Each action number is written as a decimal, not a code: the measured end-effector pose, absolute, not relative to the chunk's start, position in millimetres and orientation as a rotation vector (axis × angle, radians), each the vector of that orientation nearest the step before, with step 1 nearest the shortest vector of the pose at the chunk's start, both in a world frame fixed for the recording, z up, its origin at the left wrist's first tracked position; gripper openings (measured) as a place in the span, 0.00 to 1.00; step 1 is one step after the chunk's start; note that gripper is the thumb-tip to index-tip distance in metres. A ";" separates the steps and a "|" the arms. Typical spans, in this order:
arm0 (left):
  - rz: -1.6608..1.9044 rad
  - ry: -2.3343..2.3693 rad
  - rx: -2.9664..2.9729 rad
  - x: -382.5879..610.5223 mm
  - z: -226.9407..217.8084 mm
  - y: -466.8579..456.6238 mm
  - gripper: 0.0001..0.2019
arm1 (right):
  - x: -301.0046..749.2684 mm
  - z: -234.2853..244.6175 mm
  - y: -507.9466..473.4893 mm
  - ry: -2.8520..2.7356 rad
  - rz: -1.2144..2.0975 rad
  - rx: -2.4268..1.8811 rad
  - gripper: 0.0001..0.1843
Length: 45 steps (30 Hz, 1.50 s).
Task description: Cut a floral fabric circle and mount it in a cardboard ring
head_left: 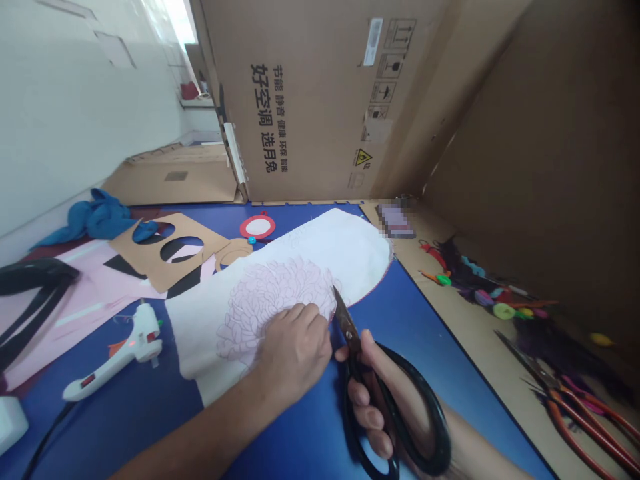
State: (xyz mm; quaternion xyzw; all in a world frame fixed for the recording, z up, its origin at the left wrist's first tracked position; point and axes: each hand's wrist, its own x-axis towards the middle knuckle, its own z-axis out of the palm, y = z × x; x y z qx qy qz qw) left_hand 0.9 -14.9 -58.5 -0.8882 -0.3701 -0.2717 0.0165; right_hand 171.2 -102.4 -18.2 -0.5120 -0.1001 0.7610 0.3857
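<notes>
My left hand point(293, 353) lies flat on a piece of white fabric point(330, 247), pressing on a pink-outlined flower drawing point(265, 313) and holding nothing in its fingers. My right hand point(373, 400) grips large black-handled scissors point(400, 420), with its fingers through the loops. The scissors' metal blades point(346, 323) point up and rest against the fabric's edge, close to my left hand. A white hot glue gun point(120, 353) lies to the left of the fabric, and neither hand touches it.
The fabric lies on a blue mat point(300, 440), beside a cardboard stencil with round holes point(165, 250) and a blue cloth point(95, 217). Red-handled shears point(583, 417) and colourful craft bits point(483, 297) lie on cardboard at right. A large printed carton point(300, 100) stands behind.
</notes>
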 end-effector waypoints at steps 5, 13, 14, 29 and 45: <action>-0.834 -1.142 -2.771 0.7 -56.8 -16.0 0.11 | 168.7 -15.4 -100.3 -0.248 1.933 -1.301 0.28; -0.842 -1.149 -2.770 1.0 -56.4 -16.7 0.11 | 162.6 -0.3 -100.8 -0.219 1.881 -1.392 0.24; -0.845 -1.147 -2.769 1.1 -56.3 -16.5 0.11 | 162.4 0.0 -100.6 -0.223 1.877 -1.394 0.24; -0.830 -1.148 -2.764 1.0 -57.3 -16.7 0.11 | 167.0 -5.0 -103.6 -0.213 1.895 -1.371 0.25; -0.835 -1.149 -2.748 1.7 -55.6 -16.5 0.11 | 174.2 -16.3 -107.4 -0.284 1.917 -1.315 0.29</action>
